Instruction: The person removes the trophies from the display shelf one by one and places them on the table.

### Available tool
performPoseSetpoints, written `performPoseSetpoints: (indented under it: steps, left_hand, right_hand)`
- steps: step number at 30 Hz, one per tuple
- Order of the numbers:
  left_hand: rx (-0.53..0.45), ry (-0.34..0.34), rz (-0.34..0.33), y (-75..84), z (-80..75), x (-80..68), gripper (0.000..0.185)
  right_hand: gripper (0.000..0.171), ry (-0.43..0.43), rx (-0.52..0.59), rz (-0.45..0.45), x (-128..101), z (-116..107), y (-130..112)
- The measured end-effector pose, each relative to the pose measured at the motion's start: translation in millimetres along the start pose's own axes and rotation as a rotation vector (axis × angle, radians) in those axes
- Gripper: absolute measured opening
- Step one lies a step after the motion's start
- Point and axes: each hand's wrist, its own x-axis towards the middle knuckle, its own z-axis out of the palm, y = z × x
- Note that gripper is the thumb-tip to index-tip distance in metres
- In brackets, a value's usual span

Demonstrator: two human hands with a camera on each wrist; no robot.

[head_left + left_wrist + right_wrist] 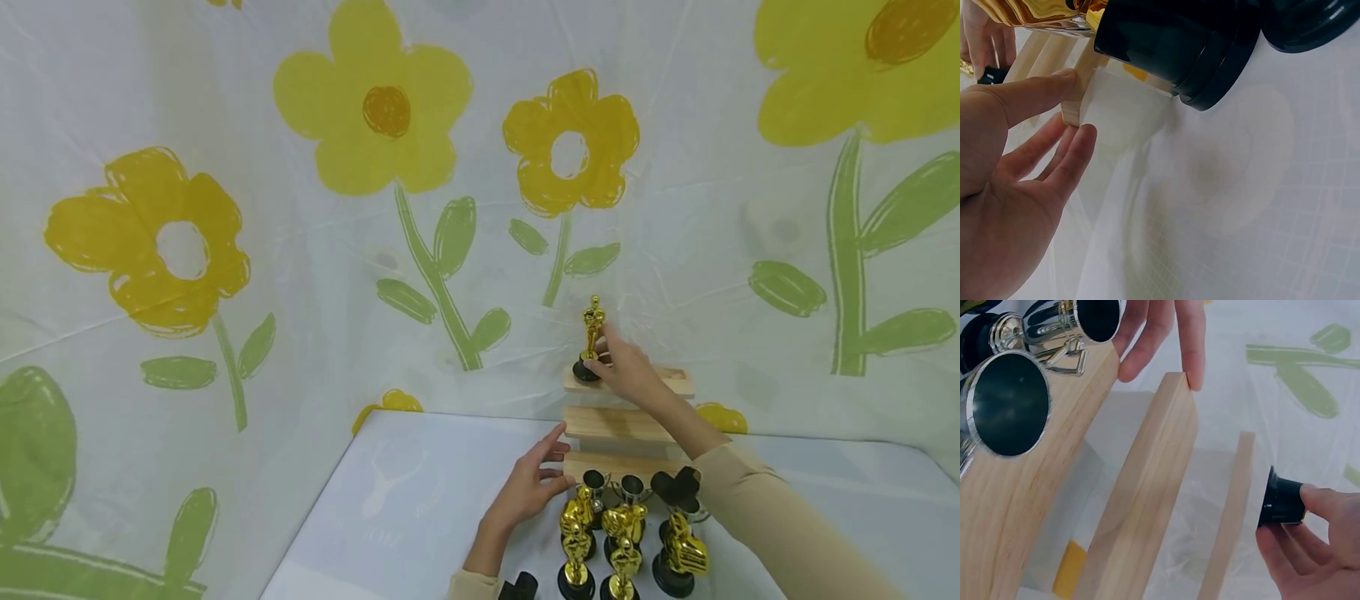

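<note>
Crowding the stepped shelf [618, 422], trophies [624, 533] flank both hands.

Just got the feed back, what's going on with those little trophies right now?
A person is at a three-step wooden riser on the white table. The right hand grips a gold statuette by its black base, which sits on the top step. The left hand, fingers straight, touches the end of the lower steps. More gold statuettes and silver cups stand clustered in front of the riser.
</note>
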Motion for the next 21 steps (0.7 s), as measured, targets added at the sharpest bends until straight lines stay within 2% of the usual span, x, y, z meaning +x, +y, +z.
performPoseSetpoints:
  steps: [10, 21]
  left_hand:
    - [0.005, -0.009, -0.014, 0.0, -0.2, 2.2, 0.080]
    - [0.009, 0.004, -0.037, -0.9, 2.6, 2.6, 0.079]
  right_hand:
    - [0.030, -0.008, 0.028, -0.065, -25, -17, -7]
    - [0.030, -0.009, 0.045, -0.118, -74, -31, -28]
